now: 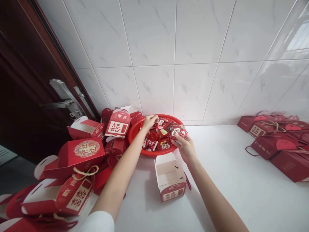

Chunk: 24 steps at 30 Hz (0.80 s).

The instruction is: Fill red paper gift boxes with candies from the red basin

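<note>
A red plastic basket [132, 141] full of wrapped candies [152, 136] stands against the wall. Over its back left part, my left hand [149, 123] has its fingers closed, with the tips beside a red candy wrapper [160, 122]; whether they grip it is hidden. At the basket's right rim, my right hand [187, 149] is closed on red candy packets [178, 130] with white labels. In front of the basket sits an open red and white gift box [170, 174], its inside bare and a dark red cord handle [187, 181] on its right side.
Several opened red gift boxes [83, 151] are piled at the left, some with rope handles. More red boxes [286, 141], closed, stand in rows at the right on the white tabletop [222, 161]. White tiles [154, 38] form the wall behind; a dark door [29, 64] with a metal handle is at left.
</note>
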Each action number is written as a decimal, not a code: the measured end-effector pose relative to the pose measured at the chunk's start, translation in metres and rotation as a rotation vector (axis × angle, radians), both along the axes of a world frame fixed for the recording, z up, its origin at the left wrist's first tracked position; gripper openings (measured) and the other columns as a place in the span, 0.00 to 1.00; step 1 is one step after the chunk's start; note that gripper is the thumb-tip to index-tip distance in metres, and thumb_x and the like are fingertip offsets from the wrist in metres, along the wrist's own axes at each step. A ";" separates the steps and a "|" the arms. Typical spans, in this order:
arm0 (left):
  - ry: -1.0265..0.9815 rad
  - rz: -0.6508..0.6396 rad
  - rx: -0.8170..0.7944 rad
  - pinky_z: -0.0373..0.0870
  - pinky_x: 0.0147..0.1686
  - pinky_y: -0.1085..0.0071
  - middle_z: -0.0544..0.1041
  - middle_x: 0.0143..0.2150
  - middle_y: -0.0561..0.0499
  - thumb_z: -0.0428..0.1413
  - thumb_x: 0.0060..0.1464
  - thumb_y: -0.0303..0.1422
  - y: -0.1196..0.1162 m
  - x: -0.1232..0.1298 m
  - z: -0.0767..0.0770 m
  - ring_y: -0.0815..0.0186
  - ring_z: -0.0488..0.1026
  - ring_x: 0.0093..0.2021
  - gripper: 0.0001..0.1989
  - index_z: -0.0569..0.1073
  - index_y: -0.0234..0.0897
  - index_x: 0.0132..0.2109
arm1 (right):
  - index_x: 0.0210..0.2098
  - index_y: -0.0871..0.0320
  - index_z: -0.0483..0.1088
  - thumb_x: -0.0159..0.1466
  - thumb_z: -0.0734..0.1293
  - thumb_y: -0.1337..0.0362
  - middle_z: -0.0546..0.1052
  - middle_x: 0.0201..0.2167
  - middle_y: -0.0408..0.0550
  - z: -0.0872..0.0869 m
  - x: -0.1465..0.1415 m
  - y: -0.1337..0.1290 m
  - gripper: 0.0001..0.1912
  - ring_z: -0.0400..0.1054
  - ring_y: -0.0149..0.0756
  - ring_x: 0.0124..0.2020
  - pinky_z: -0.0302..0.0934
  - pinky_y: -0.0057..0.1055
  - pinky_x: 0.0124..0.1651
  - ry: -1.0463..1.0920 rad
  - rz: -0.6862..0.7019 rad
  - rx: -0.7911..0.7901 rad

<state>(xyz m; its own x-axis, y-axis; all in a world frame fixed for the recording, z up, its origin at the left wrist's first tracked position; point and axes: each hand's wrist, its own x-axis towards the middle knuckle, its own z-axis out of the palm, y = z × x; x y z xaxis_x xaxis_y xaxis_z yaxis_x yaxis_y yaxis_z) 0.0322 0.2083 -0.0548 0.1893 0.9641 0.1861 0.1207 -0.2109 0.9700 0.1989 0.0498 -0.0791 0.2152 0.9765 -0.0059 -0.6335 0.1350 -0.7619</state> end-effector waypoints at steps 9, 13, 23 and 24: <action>0.207 0.004 -0.074 0.66 0.34 0.69 0.76 0.23 0.54 0.69 0.30 0.31 0.001 -0.009 -0.012 0.62 0.73 0.31 0.09 0.77 0.38 0.23 | 0.29 0.54 0.76 0.40 0.83 0.59 0.78 0.29 0.41 -0.001 0.002 0.002 0.19 0.74 0.34 0.32 0.73 0.37 0.45 0.072 0.002 -0.016; 0.149 0.006 -0.074 0.67 0.38 0.67 0.80 0.28 0.52 0.69 0.29 0.28 -0.001 -0.006 -0.006 0.62 0.74 0.33 0.11 0.80 0.37 0.27 | 0.29 0.54 0.76 0.40 0.83 0.60 0.79 0.29 0.41 0.001 0.001 0.001 0.19 0.73 0.33 0.31 0.73 0.36 0.43 0.081 -0.003 -0.017; -0.129 0.023 -0.083 0.72 0.43 0.65 0.82 0.31 0.49 0.72 0.32 0.36 -0.003 -0.008 0.003 0.61 0.77 0.37 0.15 0.81 0.36 0.31 | 0.30 0.53 0.75 0.44 0.81 0.60 0.80 0.31 0.41 -0.002 0.003 0.002 0.17 0.74 0.35 0.32 0.72 0.39 0.46 0.034 0.013 -0.003; -0.152 0.018 -0.089 0.72 0.43 0.65 0.82 0.31 0.49 0.72 0.33 0.37 -0.003 -0.008 0.004 0.61 0.77 0.36 0.15 0.81 0.36 0.31 | 0.30 0.53 0.75 0.44 0.81 0.60 0.80 0.31 0.41 -0.002 0.003 0.002 0.17 0.74 0.35 0.33 0.72 0.39 0.47 0.031 0.015 0.000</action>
